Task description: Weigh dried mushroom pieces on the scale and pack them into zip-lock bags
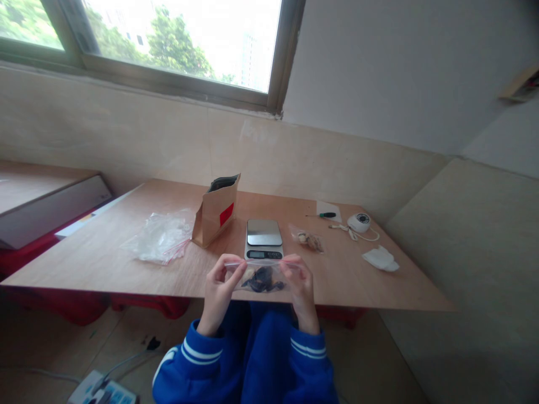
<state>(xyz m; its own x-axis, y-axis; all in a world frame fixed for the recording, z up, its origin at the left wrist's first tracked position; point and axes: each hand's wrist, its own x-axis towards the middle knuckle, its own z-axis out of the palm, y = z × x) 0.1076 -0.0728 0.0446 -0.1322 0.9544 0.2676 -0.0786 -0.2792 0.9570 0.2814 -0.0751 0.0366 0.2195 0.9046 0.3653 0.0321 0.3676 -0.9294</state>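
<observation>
Both my hands hold a small clear zip bag (263,277) with dark pieces inside, just in front of the table's near edge. My left hand (221,289) pinches the bag's left top corner, fingers closed on it. My right hand (300,286) pinches the right top corner along the red zip strip. Right behind the bag, a small digital scale (264,238) with a steel plate sits on the wooden table (109,264). An open brown paper pouch (215,210) with a red label stands left of the scale.
A heap of empty clear zip bags (160,238) lies left of the pouch. Another small filled bag (309,240) lies right of the scale, with a screwdriver (324,215), a white round device with cord (359,223) and a folded tissue (380,258) further right. A power strip (103,391) is on the floor.
</observation>
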